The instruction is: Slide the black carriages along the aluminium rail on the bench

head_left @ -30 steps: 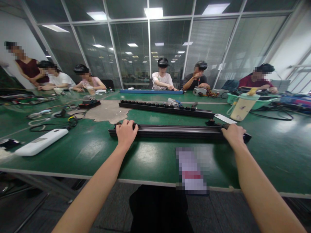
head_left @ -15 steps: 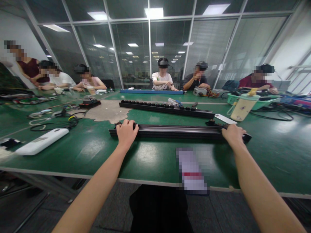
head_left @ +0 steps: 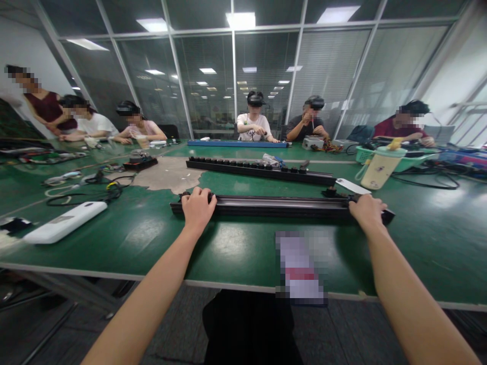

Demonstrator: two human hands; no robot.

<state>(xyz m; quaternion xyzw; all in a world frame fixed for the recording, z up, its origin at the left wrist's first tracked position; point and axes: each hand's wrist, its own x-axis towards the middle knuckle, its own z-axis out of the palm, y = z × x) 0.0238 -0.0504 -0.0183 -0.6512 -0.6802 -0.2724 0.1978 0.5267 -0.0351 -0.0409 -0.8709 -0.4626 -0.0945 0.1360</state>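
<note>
A long black track rail (head_left: 281, 204) lies across the green table in front of me. My left hand (head_left: 198, 208) is closed over its left end, fingers curled round a small dark part there that is mostly hidden. Near the other end my right hand (head_left: 367, 210) grips the rail, thumb and fingers pressed to its edges; something small and dark shows at the fingertips. A loose small black piece (head_left: 332, 192) sits just behind the rail. Farther back is a second black rail (head_left: 258, 171) with a row of black pieces along it.
A phone (head_left: 300, 268) rests at the table's near edge. To the left are a white power bank (head_left: 66, 222) and dark cables (head_left: 81, 196). At right stand a cream cup (head_left: 382, 167) and a green basket (head_left: 416, 161). Several people sit across the table, near a blue bar (head_left: 238, 144).
My right hand has shifted very slightly to the right along the rail, baring a dark bit at its fingertips. My left hand and the rail look unmoved.
</note>
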